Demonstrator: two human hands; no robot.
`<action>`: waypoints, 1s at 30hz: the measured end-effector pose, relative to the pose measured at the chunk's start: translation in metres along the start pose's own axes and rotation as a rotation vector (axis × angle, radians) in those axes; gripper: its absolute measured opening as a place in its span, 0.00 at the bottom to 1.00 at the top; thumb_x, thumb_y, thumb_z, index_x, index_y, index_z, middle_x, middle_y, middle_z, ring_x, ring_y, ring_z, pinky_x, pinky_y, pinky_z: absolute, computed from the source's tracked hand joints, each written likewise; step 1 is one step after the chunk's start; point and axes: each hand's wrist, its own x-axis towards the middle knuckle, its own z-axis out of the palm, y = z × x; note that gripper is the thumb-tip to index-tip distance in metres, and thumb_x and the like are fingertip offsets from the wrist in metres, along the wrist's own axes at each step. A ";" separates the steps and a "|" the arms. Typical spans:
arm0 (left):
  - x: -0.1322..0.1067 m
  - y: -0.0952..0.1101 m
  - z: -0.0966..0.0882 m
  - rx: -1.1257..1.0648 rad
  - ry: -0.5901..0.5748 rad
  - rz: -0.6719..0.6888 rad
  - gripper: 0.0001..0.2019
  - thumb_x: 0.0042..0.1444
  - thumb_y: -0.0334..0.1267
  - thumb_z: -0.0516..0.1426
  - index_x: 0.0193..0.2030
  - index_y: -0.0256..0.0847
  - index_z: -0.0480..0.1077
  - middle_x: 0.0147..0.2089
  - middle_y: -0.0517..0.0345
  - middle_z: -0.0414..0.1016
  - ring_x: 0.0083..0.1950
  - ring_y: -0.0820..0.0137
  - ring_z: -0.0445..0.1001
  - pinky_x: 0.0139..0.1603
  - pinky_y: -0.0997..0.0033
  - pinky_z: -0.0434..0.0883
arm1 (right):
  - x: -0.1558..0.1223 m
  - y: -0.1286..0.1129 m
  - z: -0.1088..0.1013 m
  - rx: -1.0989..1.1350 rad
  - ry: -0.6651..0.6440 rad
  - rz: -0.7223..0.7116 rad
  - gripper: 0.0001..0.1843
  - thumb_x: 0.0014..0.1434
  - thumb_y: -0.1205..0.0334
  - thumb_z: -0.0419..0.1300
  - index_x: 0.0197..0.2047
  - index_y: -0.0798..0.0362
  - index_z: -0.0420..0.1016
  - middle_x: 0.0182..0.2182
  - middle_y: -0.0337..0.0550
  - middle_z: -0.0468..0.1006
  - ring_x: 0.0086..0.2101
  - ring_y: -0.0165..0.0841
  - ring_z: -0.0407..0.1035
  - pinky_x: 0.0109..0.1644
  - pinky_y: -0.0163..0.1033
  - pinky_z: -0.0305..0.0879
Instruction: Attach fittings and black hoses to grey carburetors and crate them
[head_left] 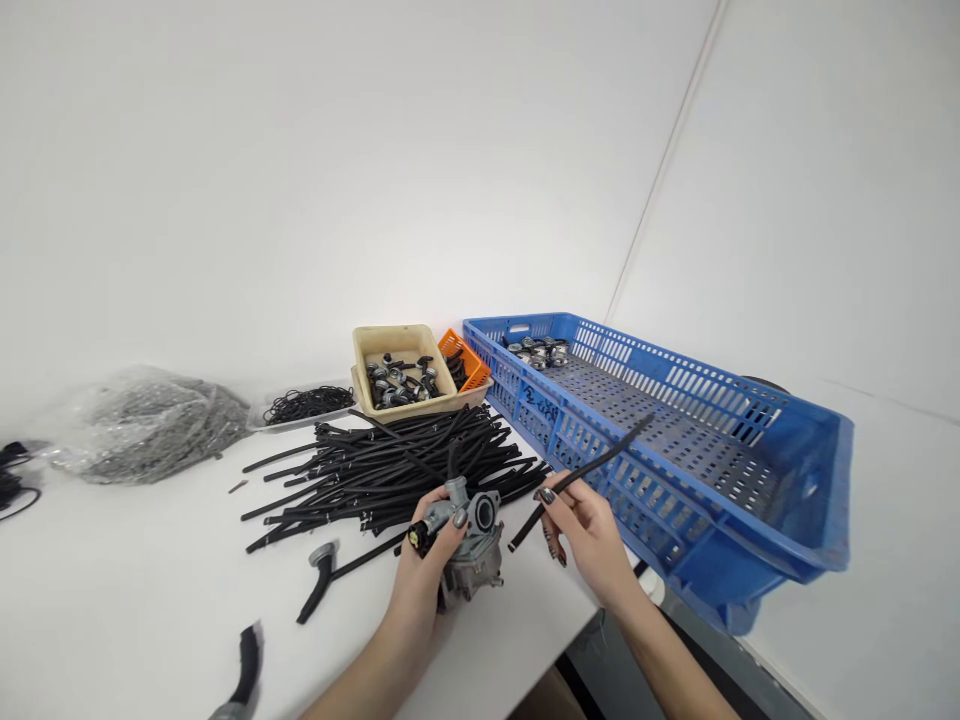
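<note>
Two hands, lower middle of frame, one part each. Right hand (589,525) has a thin black rubber hose (600,462) pinched between thumb and fingers, no visible gap, gripped nearer its lower end. Hose axis diagonal, lower left to upper right; lower end points down-left, just beside the right side of the carburetor (474,555), not touching. Upper end overlaps the blue crate (690,555) in view. Left hand (427,545) is the nearer one to the carburetor and grips it, fingers spread to body width, thumb over the front, rest mostly hidden. Carburetor lower centre, over the tabletop (150,580); can't tell if supported. Long axis near upright, neck up, round bore (485,513) facing right and toward camera, black cap (417,538) left. Hose pile (390,470) behind, centre.
</note>
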 end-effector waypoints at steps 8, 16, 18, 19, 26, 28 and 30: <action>-0.004 0.007 0.006 0.037 0.137 0.014 0.35 0.42 0.55 0.69 0.54 0.46 0.63 0.41 0.57 0.78 0.44 0.59 0.79 0.45 0.60 0.75 | -0.022 0.022 0.017 -0.010 -0.029 -0.024 0.18 0.64 0.44 0.58 0.34 0.51 0.67 0.18 0.31 0.66 0.17 0.24 0.60 0.22 0.31 0.58; -0.004 0.011 0.011 0.060 0.174 -0.006 0.34 0.40 0.54 0.70 0.53 0.48 0.65 0.40 0.60 0.77 0.42 0.63 0.77 0.42 0.67 0.74 | -0.023 0.032 0.014 -0.168 -0.213 -0.009 0.16 0.63 0.49 0.60 0.31 0.53 0.72 0.25 0.37 0.68 0.24 0.27 0.64 0.25 0.32 0.59; -0.003 0.011 0.010 0.056 0.183 -0.012 0.35 0.38 0.54 0.71 0.52 0.49 0.65 0.39 0.61 0.76 0.42 0.64 0.76 0.42 0.68 0.73 | -0.023 0.031 0.013 -0.103 -0.211 0.008 0.15 0.62 0.49 0.62 0.32 0.52 0.73 0.26 0.37 0.68 0.24 0.26 0.64 0.26 0.32 0.61; -0.003 0.010 0.010 0.053 0.183 -0.013 0.36 0.37 0.55 0.71 0.52 0.49 0.65 0.38 0.61 0.76 0.42 0.64 0.76 0.41 0.68 0.73 | -0.023 0.031 0.013 -0.064 -0.224 0.010 0.15 0.61 0.49 0.62 0.33 0.52 0.73 0.26 0.36 0.68 0.24 0.26 0.64 0.26 0.33 0.62; -0.007 0.012 0.011 0.054 0.172 -0.020 0.34 0.39 0.55 0.70 0.51 0.49 0.64 0.37 0.62 0.76 0.40 0.65 0.75 0.39 0.68 0.73 | -0.023 0.036 0.005 0.067 -0.387 0.001 0.13 0.62 0.51 0.63 0.36 0.52 0.72 0.26 0.37 0.70 0.26 0.26 0.66 0.32 0.34 0.63; -0.007 0.012 0.012 0.045 0.175 -0.014 0.34 0.38 0.54 0.71 0.50 0.48 0.64 0.36 0.63 0.75 0.39 0.66 0.75 0.41 0.68 0.72 | -0.023 0.036 0.005 0.065 -0.407 0.012 0.12 0.63 0.52 0.62 0.35 0.52 0.72 0.27 0.37 0.70 0.25 0.27 0.66 0.31 0.34 0.63; -0.006 0.012 0.012 0.042 0.174 -0.001 0.33 0.37 0.53 0.71 0.49 0.48 0.65 0.36 0.63 0.74 0.39 0.67 0.74 0.42 0.69 0.72 | -0.023 0.034 0.006 0.039 -0.423 0.007 0.10 0.63 0.54 0.62 0.35 0.52 0.72 0.26 0.37 0.71 0.25 0.27 0.67 0.31 0.34 0.63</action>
